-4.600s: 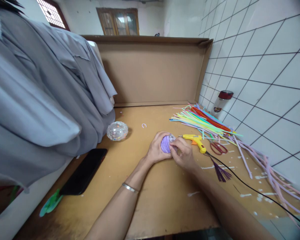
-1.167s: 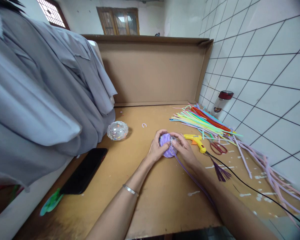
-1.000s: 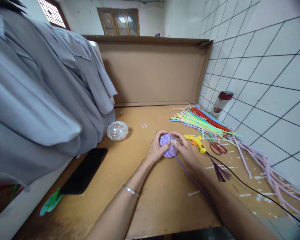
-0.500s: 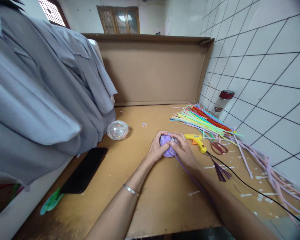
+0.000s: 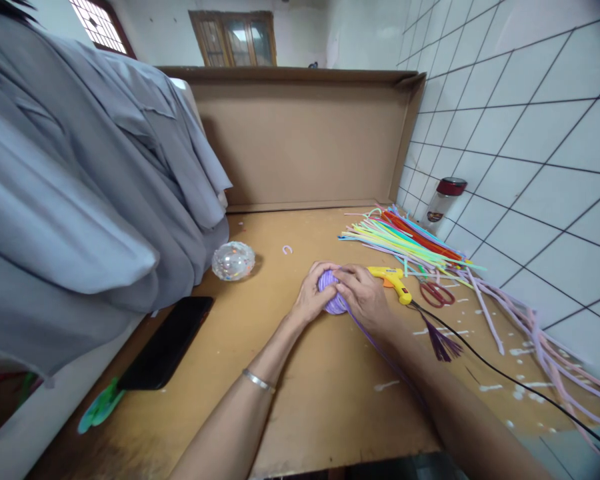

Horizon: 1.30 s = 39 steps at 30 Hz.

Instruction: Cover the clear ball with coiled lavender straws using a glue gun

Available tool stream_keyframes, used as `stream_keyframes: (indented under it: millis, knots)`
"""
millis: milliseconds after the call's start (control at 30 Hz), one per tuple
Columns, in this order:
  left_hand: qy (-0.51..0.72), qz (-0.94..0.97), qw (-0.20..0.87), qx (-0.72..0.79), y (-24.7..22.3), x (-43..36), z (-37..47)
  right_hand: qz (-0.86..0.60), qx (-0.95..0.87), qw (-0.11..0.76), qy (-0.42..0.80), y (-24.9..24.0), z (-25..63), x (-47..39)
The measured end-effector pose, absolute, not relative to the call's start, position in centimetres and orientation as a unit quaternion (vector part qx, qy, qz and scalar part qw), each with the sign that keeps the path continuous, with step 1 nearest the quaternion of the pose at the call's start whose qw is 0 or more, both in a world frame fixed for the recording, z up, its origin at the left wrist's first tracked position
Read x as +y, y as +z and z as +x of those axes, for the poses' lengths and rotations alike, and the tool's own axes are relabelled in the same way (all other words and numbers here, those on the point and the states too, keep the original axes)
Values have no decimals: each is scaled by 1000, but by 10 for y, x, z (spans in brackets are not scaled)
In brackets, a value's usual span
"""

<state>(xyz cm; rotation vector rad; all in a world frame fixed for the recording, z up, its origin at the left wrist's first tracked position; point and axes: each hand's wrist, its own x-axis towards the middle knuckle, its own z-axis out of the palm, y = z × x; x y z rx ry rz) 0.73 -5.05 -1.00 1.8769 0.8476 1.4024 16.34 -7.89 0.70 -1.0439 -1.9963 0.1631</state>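
Between my two hands is a small round piece wound with purple fuzzy strand [image 5: 336,305], held just above or on the table. My left hand [image 5: 311,293] curls around its left side, thumb in front and fingers over the top. At its right side my right hand [image 5: 366,297] presses with bent fingers and covers much of that half. A loose purple strand [image 5: 364,329] trails from the piece down along my right forearm. Close beyond the right hand lies a yellow glue gun [image 5: 403,293], and beside it are red-handled scissors [image 5: 437,294].
Colourful pipe cleaners [image 5: 405,237] lie in a heap at the back right, near a red-lidded jar [image 5: 445,200]. Left are a clear faceted bowl [image 5: 233,261] and a black phone [image 5: 170,347]. A cardboard panel [image 5: 305,143] stands behind; grey cloth [image 5: 105,167] hangs at left.
My right hand has turned inward, its fingers now covering more of the purple piece's right side. The left hand keeps its hold. The view has shifted slightly.
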Motion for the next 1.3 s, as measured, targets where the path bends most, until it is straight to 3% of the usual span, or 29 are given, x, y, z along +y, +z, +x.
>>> stream_keyframes:
  millis: [233,567,900,1167,1300]
  knots:
    - [532,698,332,345,-8,-52,7,-406,-679,522,319,7,167,-75]
    - [537,690,343,342,-11,-52,8,-400,-732,510,210,9,159,-82]
    - [526,696,350,340,-5,-58,11,-428,-776,446,124,10,163,-79]
    - [536,684,352,347,-11,-51,7,-390,-636,534,398,7,165,-74]
    - [528,688,353,351,-10,-52,7,-401,-571,558,449,6,163,-75]
